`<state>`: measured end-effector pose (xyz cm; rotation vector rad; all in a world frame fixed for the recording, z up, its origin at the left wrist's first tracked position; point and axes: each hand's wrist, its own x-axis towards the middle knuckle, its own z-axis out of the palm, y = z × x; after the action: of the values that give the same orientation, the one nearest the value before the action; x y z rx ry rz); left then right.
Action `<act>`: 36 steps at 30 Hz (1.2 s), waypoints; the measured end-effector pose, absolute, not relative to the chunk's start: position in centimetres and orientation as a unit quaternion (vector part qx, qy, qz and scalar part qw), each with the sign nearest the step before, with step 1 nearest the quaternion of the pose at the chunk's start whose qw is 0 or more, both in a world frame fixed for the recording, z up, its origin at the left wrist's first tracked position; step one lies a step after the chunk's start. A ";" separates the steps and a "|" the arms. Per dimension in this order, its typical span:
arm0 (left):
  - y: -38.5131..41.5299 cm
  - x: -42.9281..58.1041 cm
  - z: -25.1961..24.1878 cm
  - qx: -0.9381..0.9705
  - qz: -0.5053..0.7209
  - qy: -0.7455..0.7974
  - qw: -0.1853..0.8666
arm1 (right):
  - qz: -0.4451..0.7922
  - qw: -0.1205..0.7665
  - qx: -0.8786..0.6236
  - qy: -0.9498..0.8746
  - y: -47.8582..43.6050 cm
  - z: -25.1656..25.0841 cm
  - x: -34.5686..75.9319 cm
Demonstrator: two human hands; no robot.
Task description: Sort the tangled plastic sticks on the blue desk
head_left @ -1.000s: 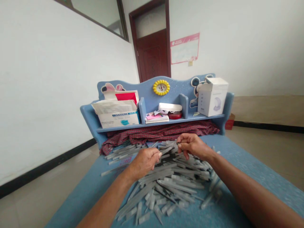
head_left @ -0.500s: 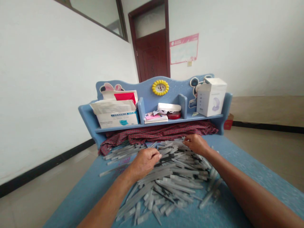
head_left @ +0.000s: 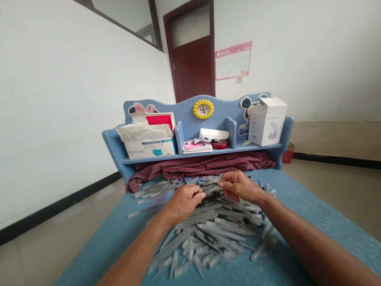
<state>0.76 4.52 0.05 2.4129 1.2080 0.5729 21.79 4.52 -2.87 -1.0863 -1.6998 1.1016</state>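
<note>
A heap of translucent plastic pen parts (head_left: 220, 230), long barrels and short caps with thin black pieces among them, lies on the blue desk top (head_left: 98, 254). Over the left middle of the heap is my left hand (head_left: 186, 200), its thumb and fingers pressed together; what they hold, if anything, is hidden. My right hand (head_left: 238, 184) hovers above the far side of the pile with thumb and forefinger pinched, the other fingers curled below. Anything in that pinch is too small to make out. The two hands' fingertips are a short way apart.
Behind the heap lies a red checked cloth (head_left: 202, 165), under a blue shelf (head_left: 160, 158). On the shelf stand a mask box (head_left: 145, 147), several papers (head_left: 196, 147), a red round tin (head_left: 219, 144) and a white carton (head_left: 266, 123). A yellow clock (head_left: 203, 109) is on the backboard.
My right hand has moved left and slightly nearer, closer to my left hand. The left hand stays nearly in place over the pile. The view has shifted a little.
</note>
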 end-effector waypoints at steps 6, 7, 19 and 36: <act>7.1 -3.9 0.9 0.824 0.182 0.474 0.252 | 0.401 0.449 -0.502 -0.621 5.7 -3.2 23.9; 7.6 -4.8 0.9 0.816 0.178 0.487 0.258 | 0.392 0.446 -0.515 -0.619 5.9 -3.5 24.1; 6.0 -0.8 0.8 0.583 0.461 0.323 0.587 | 0.253 0.449 -0.528 -0.675 5.5 -3.5 22.8; 6.7 8.2 2.9 0.399 0.623 0.263 0.619 | 0.467 0.410 -0.415 -0.665 2.5 -1.6 17.4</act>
<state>8.22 6.70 2.89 0.9173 0.6058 1.4322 17.37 2.52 -1.56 -1.0450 -1.6742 1.1755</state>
